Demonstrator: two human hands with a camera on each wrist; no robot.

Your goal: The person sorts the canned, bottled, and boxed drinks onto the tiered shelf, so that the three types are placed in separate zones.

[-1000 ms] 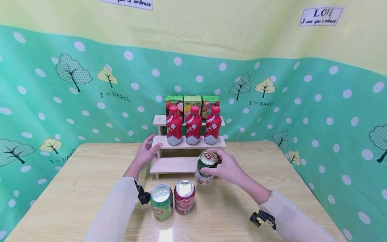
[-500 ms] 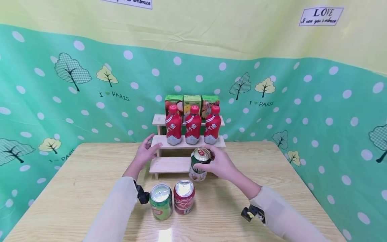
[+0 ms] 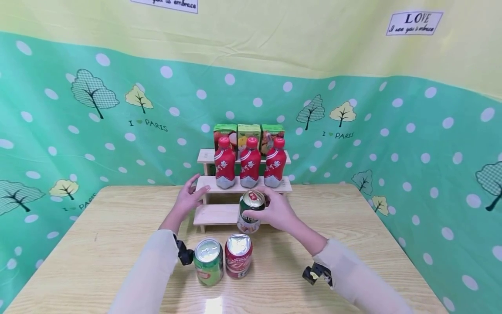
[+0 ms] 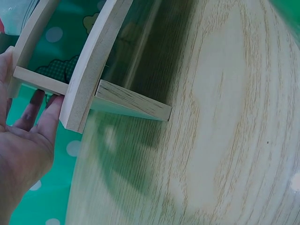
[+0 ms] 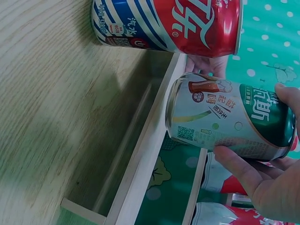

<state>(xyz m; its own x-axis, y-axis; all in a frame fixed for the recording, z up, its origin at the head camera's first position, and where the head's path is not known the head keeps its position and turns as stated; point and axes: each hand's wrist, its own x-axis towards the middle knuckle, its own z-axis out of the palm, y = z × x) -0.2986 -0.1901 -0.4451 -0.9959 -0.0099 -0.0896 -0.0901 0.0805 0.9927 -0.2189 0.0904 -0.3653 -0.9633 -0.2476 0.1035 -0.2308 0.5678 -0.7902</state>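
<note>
In the head view my right hand [image 3: 276,211] grips a green and white drink can [image 3: 251,213] round its upper part, upright, before the lowest tier of a small wooden step shelf [image 3: 215,214]. The right wrist view has this can [image 5: 229,119] between thumb and fingers, its base near the tier's edge; whether they touch I cannot tell. My left hand [image 3: 187,201] holds the shelf's left end at the middle tier, thumb on top; the left wrist view shows its fingers [image 4: 49,119] behind the side post. A green can [image 3: 208,264] and a red can [image 3: 238,257] stand in front.
Three red bottles [image 3: 249,168] stand on the middle tier, with three juice cartons [image 3: 249,133] behind on the top tier. The shelf sits near the back edge of the wooden table [image 3: 129,218]. A patterned cloth [image 3: 176,100] hangs behind.
My right hand has carried the green and white can leftward and slightly up along the front of the lowest tier. The left hand keeps its place on the shelf.
</note>
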